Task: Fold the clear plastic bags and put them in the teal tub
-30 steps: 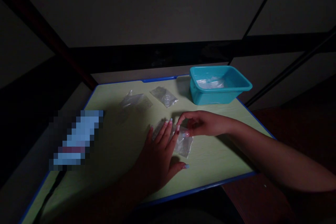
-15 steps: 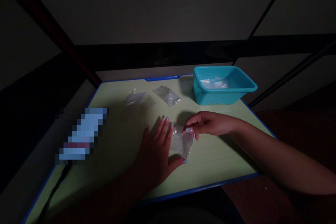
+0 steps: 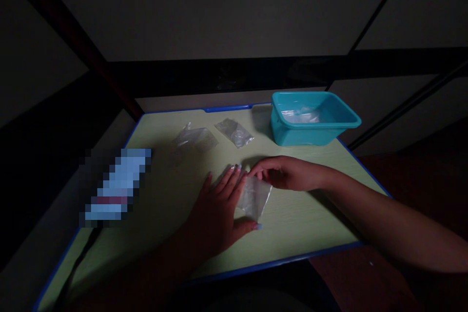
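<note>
Though clear, bag partly under fingers

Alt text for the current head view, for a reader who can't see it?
A left hand lies spread, overlapping the left side of a clear plastic bag, with the right hand curled at its far edge, on a pale, blue-edged table. Beyond lie more clear bags, left of a teal bin with clear plastic inside.

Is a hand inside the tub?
No, the left hand and right hand are both at a clear bag on the table, outside the tub.
</note>
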A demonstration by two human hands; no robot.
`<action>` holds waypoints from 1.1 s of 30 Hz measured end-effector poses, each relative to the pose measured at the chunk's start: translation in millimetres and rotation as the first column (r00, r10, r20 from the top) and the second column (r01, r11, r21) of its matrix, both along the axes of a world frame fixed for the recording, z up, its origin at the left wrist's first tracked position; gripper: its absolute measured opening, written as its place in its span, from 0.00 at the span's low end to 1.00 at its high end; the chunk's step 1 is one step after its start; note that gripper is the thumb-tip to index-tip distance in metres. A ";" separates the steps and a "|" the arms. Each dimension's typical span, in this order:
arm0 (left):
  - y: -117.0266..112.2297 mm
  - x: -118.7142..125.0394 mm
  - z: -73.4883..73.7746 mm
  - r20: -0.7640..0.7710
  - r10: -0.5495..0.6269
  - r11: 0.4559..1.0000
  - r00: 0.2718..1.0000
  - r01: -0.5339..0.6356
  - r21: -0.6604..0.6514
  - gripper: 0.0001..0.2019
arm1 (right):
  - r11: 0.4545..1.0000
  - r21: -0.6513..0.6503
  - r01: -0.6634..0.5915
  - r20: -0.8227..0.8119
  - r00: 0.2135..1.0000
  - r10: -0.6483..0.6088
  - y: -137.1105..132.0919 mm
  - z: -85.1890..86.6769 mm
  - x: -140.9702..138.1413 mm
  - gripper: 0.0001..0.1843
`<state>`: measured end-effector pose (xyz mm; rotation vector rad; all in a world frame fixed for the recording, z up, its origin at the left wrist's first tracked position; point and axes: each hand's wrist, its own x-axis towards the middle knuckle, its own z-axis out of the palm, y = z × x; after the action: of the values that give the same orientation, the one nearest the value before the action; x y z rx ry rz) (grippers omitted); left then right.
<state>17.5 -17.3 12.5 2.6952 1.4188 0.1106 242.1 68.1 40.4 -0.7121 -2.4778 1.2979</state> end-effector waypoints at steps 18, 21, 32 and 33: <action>22.7 -24.4 -5.2 -0.038 0.053 0.997 0.998 -0.051 0.052 0.44 | 0.931 0.192 -0.309 0.146 0.948 0.284 -9.8 -9.3 -8.6 0.24; 24.7 -25.1 0.3 0.000 0.013 0.999 1.000 -0.013 0.049 0.43 | 0.942 0.124 -0.311 0.144 0.945 0.293 -11.2 -6.8 -8.5 0.23; -1.4 1.1 12.1 0.483 0.312 0.938 0.818 -0.185 -0.292 0.31 | 0.971 -0.237 -0.034 -0.042 0.999 0.024 2.0 -14.9 -1.8 0.19; 0.4 1.9 12.8 0.515 0.363 0.917 0.777 -0.200 -0.344 0.28 | 0.968 -0.249 -0.012 -0.037 0.999 0.003 1.7 -15.7 -2.3 0.20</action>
<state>19.5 -16.9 25.3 1.9578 1.4829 0.6410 239.9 69.8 24.7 -0.7270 -2.3147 1.6302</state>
